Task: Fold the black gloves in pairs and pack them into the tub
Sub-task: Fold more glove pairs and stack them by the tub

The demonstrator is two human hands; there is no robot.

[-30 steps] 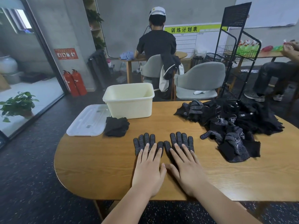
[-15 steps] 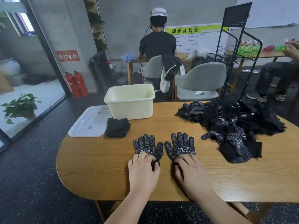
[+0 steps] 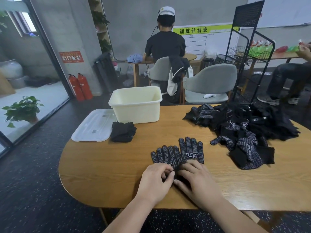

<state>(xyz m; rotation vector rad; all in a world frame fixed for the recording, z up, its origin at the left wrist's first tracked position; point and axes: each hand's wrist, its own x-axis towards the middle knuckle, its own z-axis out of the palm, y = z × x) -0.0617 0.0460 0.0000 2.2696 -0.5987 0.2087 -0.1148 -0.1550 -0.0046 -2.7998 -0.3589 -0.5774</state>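
Note:
Two black dotted gloves lie palm up side by side on the wooden table (image 3: 104,167), the left glove (image 3: 164,154) and the right glove (image 3: 191,150), fingers pointing away from me. My left hand (image 3: 155,182) pinches the cuff of the left glove with curled fingers. My right hand (image 3: 196,180) lies over the cuff of the right glove, fingers curled on the fabric. The cuffs are hidden under my hands. A folded black pair (image 3: 123,132) sits in front of the cream tub (image 3: 136,105), which looks empty from here.
A heap of loose black gloves (image 3: 244,128) covers the table's right side. The tub's translucent lid (image 3: 93,126) lies at the far left edge. Beyond the table stand grey chairs (image 3: 209,84), a black wire rack (image 3: 249,52) and a seated person (image 3: 165,42).
Both hands slid back from flat on the gloves to the cuffs and curled. The left glove has been drawn nearer me and toward the right glove.

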